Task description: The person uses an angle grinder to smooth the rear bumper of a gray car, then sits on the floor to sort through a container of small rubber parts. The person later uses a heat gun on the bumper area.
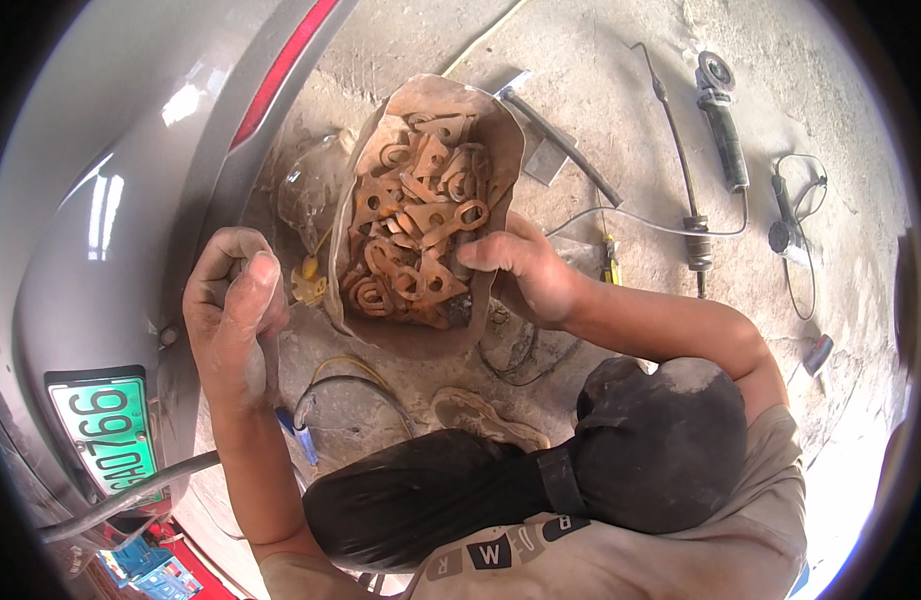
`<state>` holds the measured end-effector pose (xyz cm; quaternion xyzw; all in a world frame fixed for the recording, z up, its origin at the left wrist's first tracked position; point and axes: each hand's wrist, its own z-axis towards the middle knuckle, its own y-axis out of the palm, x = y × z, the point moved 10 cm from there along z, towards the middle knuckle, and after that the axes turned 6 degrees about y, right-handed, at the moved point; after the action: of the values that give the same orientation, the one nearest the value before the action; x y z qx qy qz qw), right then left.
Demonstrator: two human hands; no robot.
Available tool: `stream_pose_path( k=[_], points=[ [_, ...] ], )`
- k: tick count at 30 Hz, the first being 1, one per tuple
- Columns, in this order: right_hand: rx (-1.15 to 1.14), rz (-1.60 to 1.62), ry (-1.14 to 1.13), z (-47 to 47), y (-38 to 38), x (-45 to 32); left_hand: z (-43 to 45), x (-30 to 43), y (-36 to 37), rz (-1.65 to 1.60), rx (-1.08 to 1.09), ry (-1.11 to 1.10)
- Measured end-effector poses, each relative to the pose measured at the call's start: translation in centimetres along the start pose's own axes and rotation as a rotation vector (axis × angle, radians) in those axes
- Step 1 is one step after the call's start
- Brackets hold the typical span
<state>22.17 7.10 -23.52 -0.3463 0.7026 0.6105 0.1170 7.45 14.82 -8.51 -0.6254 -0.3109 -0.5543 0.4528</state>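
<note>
My right hand (535, 270) grips the near right wall of a dusty, open-topped container (438, 341), thumb inside the rim and fingers outside. Rusty flat metal pull tabs and rings (423, 214) lie heaped in it, some with round holes. My left hand (235, 315) is raised left of the container, apart from it and close to the car's bumper. Its fingers are curled in with the thumb against them; I see nothing held there. Below the container, a shoe (487, 416) shows on the concrete floor beside my dark-clothed knees.
A grey car's rear bumper (78, 300) fills the left side, with a hose (130, 499) crossing its plate. Right on the floor lie a hammer (565, 142), a screwdriver (610, 262), a slide hammer (697, 244) and a corded angle grinder (723, 127). Left lies a yellow plug (308, 286).
</note>
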Motion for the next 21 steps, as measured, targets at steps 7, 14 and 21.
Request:
stream_pose_path(
  k=[7, 14, 21],
  points=[
    [0.118, 0.359, 0.137, 0.5, -0.6, 1.1, -0.2, -0.1, -0.8, 0.117, 0.088, -0.001],
    [0.220, 0.156, 0.204, -0.7, -2.4, 3.5, 0.0, -0.4, -0.5, 0.152, 0.109, 0.015],
    [0.146, -0.121, 0.090, -1.4, -0.8, 1.1, 0.2, -0.4, -0.9, 0.184, 0.118, 0.049]
  ],
)
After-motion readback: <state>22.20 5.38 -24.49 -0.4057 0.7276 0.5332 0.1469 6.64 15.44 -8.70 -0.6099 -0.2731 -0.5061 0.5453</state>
